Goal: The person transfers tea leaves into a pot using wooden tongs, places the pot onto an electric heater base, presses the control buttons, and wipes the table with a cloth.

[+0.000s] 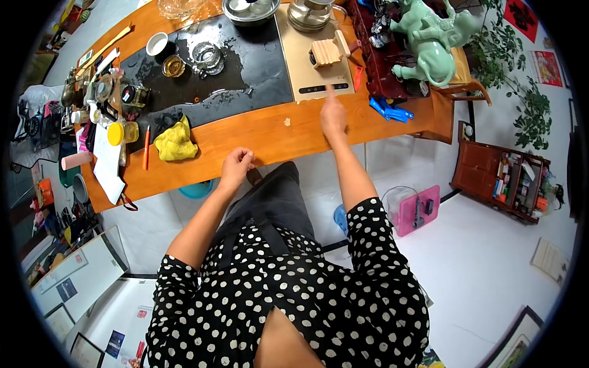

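My right hand reaches over the table's front edge, its index finger stretched toward the black control strip of a gold-coloured electric tea stove. The fingertip is at the strip's lower edge; I cannot tell if it touches. The other fingers are folded and hold nothing visible. On the stove stand a glass kettle and a striped wooden piece. My left hand hovers at the table's front edge, its fingers loosely curled, with nothing visible in them. A yellow cloth lies to its left.
A wet black tea tray carries a white cup, a glass cup of amber tea and a clear glass vessel. A green figurine stands right. Jars, papers and an orange pen lie left on the wooden table.
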Demonstrator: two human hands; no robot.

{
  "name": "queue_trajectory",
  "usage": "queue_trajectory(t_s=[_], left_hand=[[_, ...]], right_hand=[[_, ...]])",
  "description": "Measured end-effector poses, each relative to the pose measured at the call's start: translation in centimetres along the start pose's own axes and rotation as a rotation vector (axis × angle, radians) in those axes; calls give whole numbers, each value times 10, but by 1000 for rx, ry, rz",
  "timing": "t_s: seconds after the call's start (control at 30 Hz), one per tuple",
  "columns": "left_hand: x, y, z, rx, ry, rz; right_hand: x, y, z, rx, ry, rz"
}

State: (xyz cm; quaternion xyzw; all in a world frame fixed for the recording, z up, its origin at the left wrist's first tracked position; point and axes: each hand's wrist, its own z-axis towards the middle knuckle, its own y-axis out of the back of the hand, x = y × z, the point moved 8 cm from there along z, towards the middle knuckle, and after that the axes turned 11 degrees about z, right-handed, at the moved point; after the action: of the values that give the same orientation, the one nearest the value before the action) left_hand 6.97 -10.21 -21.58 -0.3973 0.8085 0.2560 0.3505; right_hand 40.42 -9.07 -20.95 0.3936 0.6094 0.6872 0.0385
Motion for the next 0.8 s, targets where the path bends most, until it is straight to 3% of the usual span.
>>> queue_trajectory(t_s=[0.07,0.17,0.37,0.47,0.57,0.67,0.8], left_hand=[[2,1,-1,0,-4,1],[5,0,0,7,-10,12],[7,-5,1,6,16,34],[3,-11,7,29,6,30],[-4,-15,7,31,6,2],[-3,-16,8,41,8,-21],[-5,-14,8,45,10,-20]], right_hand=[[-19,26,6,-97,-130,19],[-44,33,18,27,-260,-82],[-52,26,28,144,-220,-150],[-53,23,30,145,-189,-181],[-32,12,16,60,49,-129],[7,-11,-7,188,217,-129],[25,-20,-13,177,208,-136]])
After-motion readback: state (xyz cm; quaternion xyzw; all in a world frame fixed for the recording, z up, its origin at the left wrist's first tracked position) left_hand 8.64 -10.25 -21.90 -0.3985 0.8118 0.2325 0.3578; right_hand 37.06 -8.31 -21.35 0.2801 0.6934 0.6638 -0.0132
